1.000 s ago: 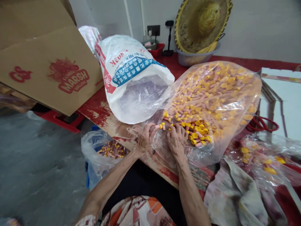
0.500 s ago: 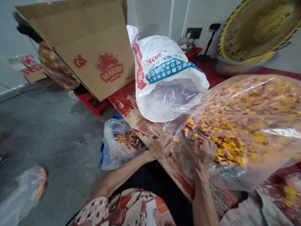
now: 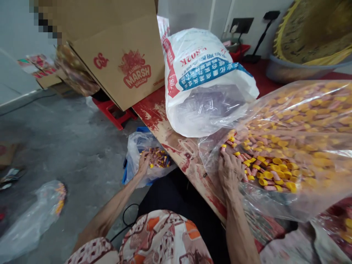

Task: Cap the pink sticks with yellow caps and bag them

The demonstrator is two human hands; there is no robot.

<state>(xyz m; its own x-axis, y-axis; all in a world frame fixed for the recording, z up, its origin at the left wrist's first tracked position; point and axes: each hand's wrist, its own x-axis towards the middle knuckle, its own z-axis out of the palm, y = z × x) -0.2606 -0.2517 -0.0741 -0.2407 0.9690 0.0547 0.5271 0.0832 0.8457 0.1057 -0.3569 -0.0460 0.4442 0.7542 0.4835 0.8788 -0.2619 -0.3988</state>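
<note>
Over the plastic-lined blue crate (image 3: 124, 175), my left hand (image 3: 144, 163) reaches down beside small pink pieces with yellow caps (image 3: 159, 158); its fingers are too small to read clearly. My right hand (image 3: 230, 169) rests at the mouth of a large clear bag (image 3: 310, 146), fingers bent around a pink piece with a yellow cap (image 3: 223, 148). More capped pieces (image 3: 275, 172) spill out of the bag just right of that hand.
A white printed sack (image 3: 200, 62) holding clear plastic pieces lies on the red, worn table (image 3: 154, 113). Beyond its left edge stands a cardboard box (image 3: 115, 55) by a red stool (image 3: 112, 113). A basin (image 3: 288, 71) sits back right; a plastic bag (image 3: 33, 216) lies on the floor.
My left hand has moved from the table edge near my right hand, left and down to the crate. My right hand has shifted slightly left and up. The view has shifted a little.
</note>
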